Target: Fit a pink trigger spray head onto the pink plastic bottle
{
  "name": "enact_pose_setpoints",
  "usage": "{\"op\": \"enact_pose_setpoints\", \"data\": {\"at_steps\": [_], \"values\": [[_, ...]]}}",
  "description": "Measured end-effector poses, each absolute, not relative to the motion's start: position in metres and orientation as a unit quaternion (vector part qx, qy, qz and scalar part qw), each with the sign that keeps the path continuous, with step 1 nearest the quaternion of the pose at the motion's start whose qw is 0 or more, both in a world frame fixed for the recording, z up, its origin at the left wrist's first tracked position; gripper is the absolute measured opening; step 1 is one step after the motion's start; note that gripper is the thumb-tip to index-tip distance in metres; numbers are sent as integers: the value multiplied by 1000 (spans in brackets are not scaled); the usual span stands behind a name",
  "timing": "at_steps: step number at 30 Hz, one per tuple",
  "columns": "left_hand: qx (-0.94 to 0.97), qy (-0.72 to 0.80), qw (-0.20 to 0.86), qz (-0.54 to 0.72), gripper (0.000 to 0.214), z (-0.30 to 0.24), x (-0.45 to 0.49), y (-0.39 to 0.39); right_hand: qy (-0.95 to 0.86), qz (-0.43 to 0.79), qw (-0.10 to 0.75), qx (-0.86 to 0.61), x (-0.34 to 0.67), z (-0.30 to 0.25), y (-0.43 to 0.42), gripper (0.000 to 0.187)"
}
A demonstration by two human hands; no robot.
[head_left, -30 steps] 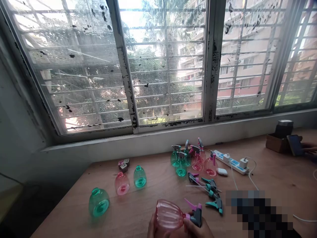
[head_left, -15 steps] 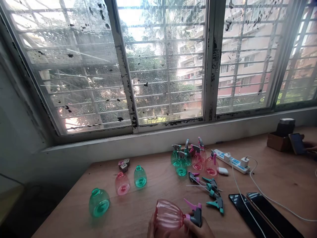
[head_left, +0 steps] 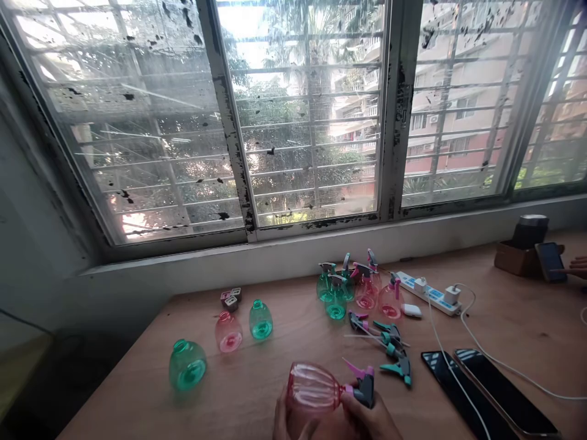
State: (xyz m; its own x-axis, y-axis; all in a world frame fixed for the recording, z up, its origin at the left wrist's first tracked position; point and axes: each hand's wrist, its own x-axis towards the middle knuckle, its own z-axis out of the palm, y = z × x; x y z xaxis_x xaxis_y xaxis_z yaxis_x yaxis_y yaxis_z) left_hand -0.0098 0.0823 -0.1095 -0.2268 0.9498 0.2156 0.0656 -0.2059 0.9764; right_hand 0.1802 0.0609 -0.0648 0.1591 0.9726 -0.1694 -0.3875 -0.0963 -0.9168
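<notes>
A clear pink spray bottle (head_left: pixel 314 386) lies on its side between my hands, its neck pointing right. My left hand (head_left: pixel 287 418) is wrapped round the bottle's base end. At the neck, my right hand (head_left: pixel 367 415) grips the pink collar of the grey and pink trigger head (head_left: pixel 364 385). Beyond my right hand lie loose spray heads, among them a teal and grey one (head_left: pixel 398 368) and a pink and grey one (head_left: pixel 358 321). To the left stand bottles without heads: a green one (head_left: pixel 188 365), a pink one (head_left: pixel 228 333) and another green one (head_left: pixel 261 319).
Several bottles with heads, such as a green one (head_left: pixel 336 305), stand near the window. Behind them to the right are a power strip (head_left: pixel 428 293) and a white case (head_left: pixel 411 311). Two dark devices (head_left: pixel 504 391) lie at right. Another person's hand (head_left: pixel 578 267) touches a phone (head_left: pixel 551 263).
My hands still hold the pink bottle in nearly the same place. The view has shifted slightly. At far right, the other person's hand has moved onto the phone's screen.
</notes>
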Motion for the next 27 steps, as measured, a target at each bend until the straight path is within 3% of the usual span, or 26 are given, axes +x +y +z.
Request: {"op": "enact_pose_setpoints", "data": {"at_steps": [6, 14, 22, 27], "values": [[476, 510, 423, 579, 72, -93, -5, 73, -305, 541, 604, -500, 182, -60, 54, 58], [478, 481, 410, 610, 67, -91, -9, 57, -347, 521, 602, -496, 179, -53, 39, 50], [455, 464, 511, 563, 53, -68, -16, 47, -380, 526, 599, -469, 180, -60, 36, 40], [475, 457, 503, 558, 62, -68, -19, 48, -370, 526, 616, -455, 181, -66, 38, 39]]}}
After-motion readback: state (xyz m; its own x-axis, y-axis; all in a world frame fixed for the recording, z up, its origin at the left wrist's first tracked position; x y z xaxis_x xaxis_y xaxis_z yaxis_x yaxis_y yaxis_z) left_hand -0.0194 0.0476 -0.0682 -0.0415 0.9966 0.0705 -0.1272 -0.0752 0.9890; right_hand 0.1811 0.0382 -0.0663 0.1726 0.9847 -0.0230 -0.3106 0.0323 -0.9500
